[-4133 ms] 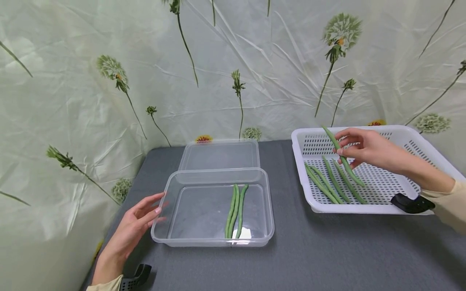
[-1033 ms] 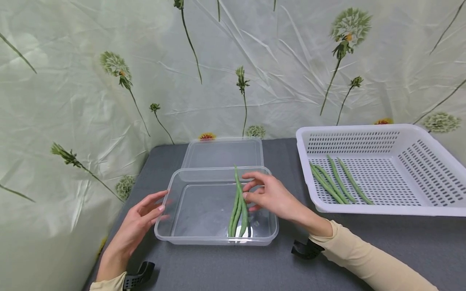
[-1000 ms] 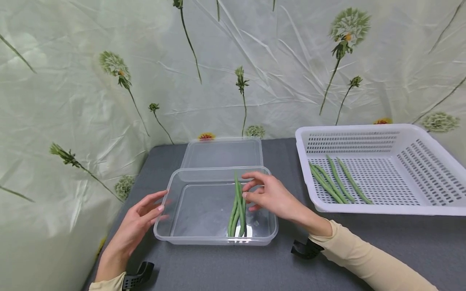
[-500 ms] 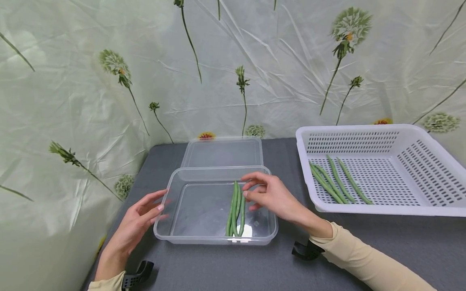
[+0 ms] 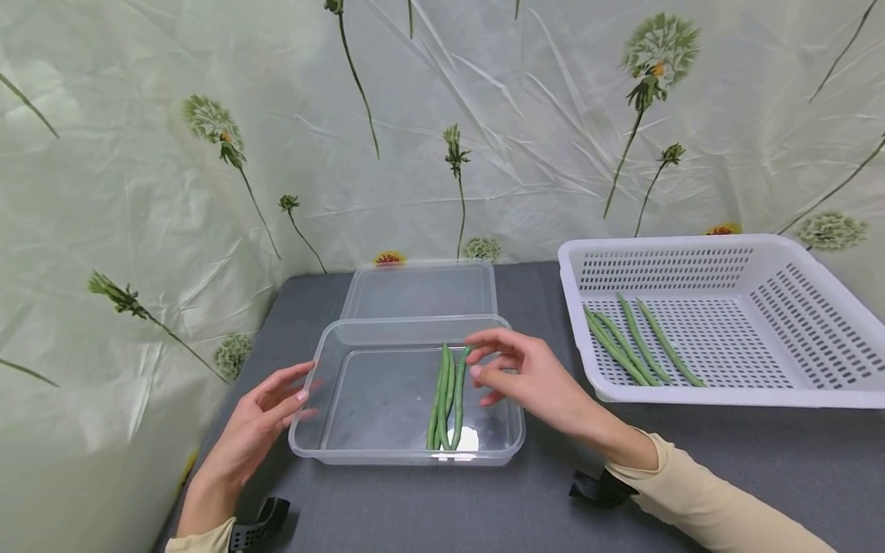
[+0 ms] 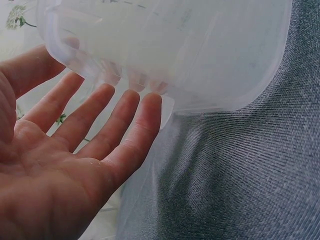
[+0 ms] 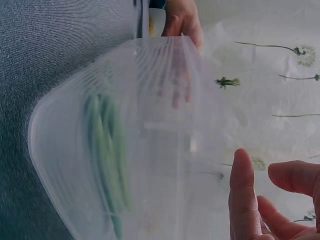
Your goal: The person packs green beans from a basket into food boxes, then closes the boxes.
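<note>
Your right hand [image 5: 528, 376] is over the clear container's [image 5: 376, 399] right side, fingers loosely bent, thumb and forefinger apart, pinching nothing. Just beside it, green beans [image 5: 442, 407] lie roughly lengthwise inside, an orientation that probably keeps them tidy. Your left hand [image 5: 252, 430], fingers spread, is at the opposite wall, seemingly to steady it. Behind sits a flat clear lid [image 5: 419, 290]; rightward on the table [image 5: 539, 499], a white basket [image 5: 733, 330] holds more beans [image 5: 643, 342], within reach.
</note>
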Demonstrator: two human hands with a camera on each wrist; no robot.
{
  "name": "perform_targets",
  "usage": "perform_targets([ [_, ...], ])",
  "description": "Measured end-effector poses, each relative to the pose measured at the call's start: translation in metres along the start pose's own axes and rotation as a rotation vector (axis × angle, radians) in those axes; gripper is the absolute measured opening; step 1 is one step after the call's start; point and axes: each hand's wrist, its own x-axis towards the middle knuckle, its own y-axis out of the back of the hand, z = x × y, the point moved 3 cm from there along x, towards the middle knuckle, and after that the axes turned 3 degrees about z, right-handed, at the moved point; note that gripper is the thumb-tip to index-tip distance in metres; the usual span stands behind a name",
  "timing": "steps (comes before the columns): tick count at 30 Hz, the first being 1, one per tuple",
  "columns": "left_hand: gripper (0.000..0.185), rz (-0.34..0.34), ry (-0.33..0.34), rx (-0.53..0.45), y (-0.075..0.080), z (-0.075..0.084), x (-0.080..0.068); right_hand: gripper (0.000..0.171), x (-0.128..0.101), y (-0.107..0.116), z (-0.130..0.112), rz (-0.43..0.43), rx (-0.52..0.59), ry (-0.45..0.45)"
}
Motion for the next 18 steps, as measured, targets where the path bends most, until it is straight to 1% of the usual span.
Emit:
perform_targets([
  [5, 0.045, 0.004, 0.006, 0.005, 0.001, 0.001, -0.001, 0.036, -0.009, 0.009, -0.01, 0.008, -0.023, 0.015],
  [13, 0.045, 0.005, -0.004, 0.002, 0.001, 0.002, -0.001, 0.036, -0.022, 0.025, -0.022, 0.024, -0.124, 0.067],
  [18, 0.045, 0.004, 0.015, 0.002, 0.001, 0.0, -0.001, 0.036, -0.028, 0.036, -0.029, 0.037, -0.186, 0.076],
])
